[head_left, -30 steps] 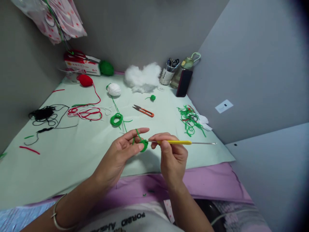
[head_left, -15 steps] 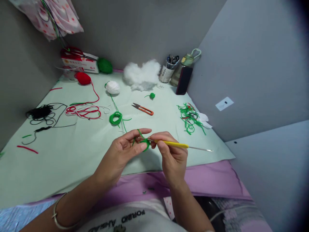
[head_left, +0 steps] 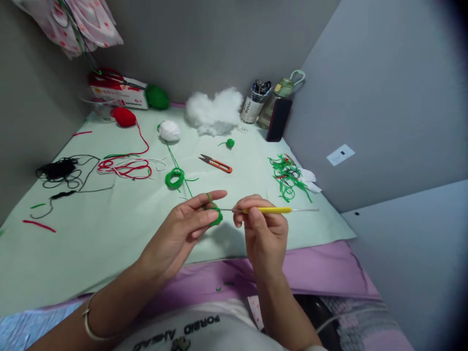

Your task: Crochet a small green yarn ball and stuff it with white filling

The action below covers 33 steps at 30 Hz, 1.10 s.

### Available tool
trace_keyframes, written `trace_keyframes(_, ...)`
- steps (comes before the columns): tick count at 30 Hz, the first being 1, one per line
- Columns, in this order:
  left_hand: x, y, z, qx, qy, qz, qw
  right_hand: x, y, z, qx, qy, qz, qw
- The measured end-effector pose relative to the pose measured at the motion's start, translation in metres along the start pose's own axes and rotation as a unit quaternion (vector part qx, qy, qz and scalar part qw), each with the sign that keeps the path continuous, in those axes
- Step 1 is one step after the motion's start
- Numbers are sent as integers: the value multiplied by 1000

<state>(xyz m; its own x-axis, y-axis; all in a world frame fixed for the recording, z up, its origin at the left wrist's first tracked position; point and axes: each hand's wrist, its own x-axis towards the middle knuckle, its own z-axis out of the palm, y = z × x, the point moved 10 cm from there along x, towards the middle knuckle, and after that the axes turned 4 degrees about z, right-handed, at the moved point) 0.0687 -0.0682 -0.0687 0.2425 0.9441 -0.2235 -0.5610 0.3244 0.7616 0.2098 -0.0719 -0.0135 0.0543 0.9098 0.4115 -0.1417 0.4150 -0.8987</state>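
Note:
Between thumb and fingers, my left hand (head_left: 183,224) pinches a small green crochet piece (head_left: 217,217), with green yarn running over the index finger. My right hand (head_left: 263,229) grips the yellow handle of a crochet hook (head_left: 272,210). The hook's thin metal shaft points left and its tip reaches the top of the green piece; the tip itself is too small to make out. Beyond my hands lie a green yarn coil (head_left: 174,179), orange thread snips (head_left: 215,164) and a small green ball (head_left: 230,143).
White stuffing (head_left: 214,112), a pen cup (head_left: 252,106), a bottle and an upright phone (head_left: 279,120) stand at the back. Yarn scraps (head_left: 287,178) lie right. Red yarn (head_left: 124,117), white yarn (head_left: 170,131), black yarn (head_left: 58,169) and a box (head_left: 127,93) are on the left.
My right hand has moved slightly right with the hook, away from my left hand, and more of the metal shaft shows between them. The hook now lies more level.

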Motion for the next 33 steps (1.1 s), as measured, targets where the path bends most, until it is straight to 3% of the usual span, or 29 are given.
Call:
trace_keyframes(5, -3, 5, 5, 76, -9, 33, 996, -1, -5, 12, -57, -33, -29, 997)
trace_keyframes(12, -1, 0, 4, 48, -2, 16, 999, 0, 5, 10, -16, -27, 10, 999)
trace_keyframes(17, 1, -8, 7, -38, -47, -44, 997, 4, 25, 0, 111, -1, 106, 988)
trace_keyframes(21, 0, -5, 8, -35, -61, -34, 997, 6, 33, -3, 168, 21, 162, 972)
trace_keyframes(27, -3, 0, 11, 66, -63, 41, 995, 2, 22, 7, 80, -24, 97, 992)
trace_keyframes(33, -3, 4, 6, 108, -70, 41, 991, 2, 30, 2, 135, 6, 133, 982)
